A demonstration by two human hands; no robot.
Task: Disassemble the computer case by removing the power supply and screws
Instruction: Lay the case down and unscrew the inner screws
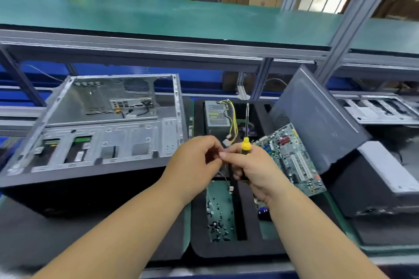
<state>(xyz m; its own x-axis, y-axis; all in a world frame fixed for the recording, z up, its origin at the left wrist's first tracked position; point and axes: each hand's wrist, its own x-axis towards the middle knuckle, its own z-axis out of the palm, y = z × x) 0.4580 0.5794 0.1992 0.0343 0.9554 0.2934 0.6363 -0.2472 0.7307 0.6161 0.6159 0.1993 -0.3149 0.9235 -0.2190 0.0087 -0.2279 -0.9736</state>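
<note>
Both hands meet over the black foam tray. The right hand grips a screwdriver by its yellow-topped handle, shaft pointing up and away; most of the handle is buried in the fist. The left hand has its fingers curled toward the right fingertips, seemingly pinching something tiny, but what it is cannot be made out. The computer case lies open on its side to the left, its near corner cut off by the frame. The power supply sits out of the case at the tray's far end, wires partly behind the screwdriver. Loose screws lie in a tray compartment, blurred. A motherboard leans right, its lower part hidden by the right hand.
</note>
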